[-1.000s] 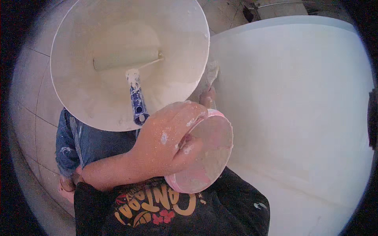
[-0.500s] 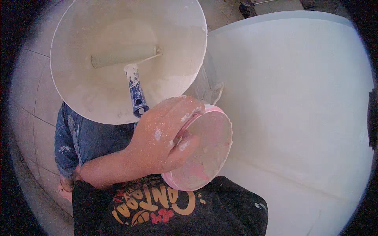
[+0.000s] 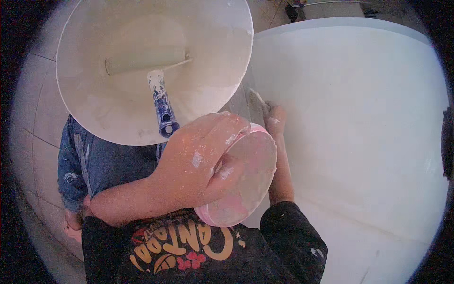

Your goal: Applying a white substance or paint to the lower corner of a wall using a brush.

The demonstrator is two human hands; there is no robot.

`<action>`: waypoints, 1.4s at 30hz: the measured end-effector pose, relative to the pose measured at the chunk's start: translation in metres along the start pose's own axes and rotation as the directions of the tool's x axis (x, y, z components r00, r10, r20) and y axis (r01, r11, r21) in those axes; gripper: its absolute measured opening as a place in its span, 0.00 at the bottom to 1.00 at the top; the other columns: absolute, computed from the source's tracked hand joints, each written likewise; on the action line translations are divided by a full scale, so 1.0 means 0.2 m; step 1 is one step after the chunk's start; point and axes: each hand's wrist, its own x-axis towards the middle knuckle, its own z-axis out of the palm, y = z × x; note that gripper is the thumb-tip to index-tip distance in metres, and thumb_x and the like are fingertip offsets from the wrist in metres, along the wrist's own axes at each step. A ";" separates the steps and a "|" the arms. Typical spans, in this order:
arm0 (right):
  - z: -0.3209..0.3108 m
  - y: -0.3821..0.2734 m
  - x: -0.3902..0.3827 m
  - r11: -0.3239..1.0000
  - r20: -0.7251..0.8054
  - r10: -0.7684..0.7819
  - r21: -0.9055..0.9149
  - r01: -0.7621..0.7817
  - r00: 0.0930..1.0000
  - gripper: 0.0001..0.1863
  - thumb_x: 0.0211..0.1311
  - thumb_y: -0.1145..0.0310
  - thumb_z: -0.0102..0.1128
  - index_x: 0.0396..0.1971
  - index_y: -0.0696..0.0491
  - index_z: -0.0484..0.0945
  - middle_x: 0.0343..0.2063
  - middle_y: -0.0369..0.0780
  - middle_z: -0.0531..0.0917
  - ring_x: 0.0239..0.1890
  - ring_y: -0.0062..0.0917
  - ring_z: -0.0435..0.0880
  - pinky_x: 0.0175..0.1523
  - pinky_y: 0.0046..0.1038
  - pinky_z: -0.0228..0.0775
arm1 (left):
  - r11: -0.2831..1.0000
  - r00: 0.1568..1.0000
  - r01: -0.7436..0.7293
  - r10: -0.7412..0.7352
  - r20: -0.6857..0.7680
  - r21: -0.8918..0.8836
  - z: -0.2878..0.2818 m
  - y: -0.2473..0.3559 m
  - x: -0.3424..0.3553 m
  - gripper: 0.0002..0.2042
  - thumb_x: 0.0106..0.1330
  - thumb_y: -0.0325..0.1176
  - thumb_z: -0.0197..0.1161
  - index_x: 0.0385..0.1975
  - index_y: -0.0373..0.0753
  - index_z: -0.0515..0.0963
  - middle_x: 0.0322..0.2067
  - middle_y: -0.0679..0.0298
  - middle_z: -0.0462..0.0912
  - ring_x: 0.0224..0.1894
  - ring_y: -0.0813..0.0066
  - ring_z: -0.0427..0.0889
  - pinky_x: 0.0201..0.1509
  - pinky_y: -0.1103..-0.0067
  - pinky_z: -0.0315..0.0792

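My left hand [image 3: 198,161] is closed round the rim of a tilted round tub [image 3: 248,189], pink at the edge and smeared with pale plaster. Its thumb presses over the near side of the tub's face. Beyond the tub, my right hand [image 3: 276,119] grips a flat, pale-edged scraper-like tool [image 3: 257,97] at the left edge of a large white panel [image 3: 350,118]. Only part of this tool shows, and its exact kind is unclear. White smears mark both hands.
A wide white basin [image 3: 90,94] stands at the front left. In it lies a paint roller [image 3: 142,60], its blue, paint-spattered handle [image 3: 163,109] leaning toward the near rim. Tiled floor [image 3: 40,99] shows at the left. Dark objects [image 3: 292,12] lie beyond the panel.
My right hand and forearm have come into sight from behind the tub, and the tool has shifted away from me along the panel's edge. My left hand keeps its grip.
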 end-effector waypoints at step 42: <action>0.25 -0.04 0.27 0.973 -0.106 -0.216 0.056 0.223 0.971 0.13 0.63 0.60 0.53 0.40 0.52 0.79 0.36 0.47 0.82 0.37 0.44 0.82 0.40 0.41 0.74 | 0.997 0.999 -0.030 0.032 0.027 -0.072 -0.01 0.08 0.03 0.22 0.46 0.28 0.60 0.45 0.34 0.71 0.40 0.47 0.77 0.42 0.46 0.77 0.46 0.63 0.73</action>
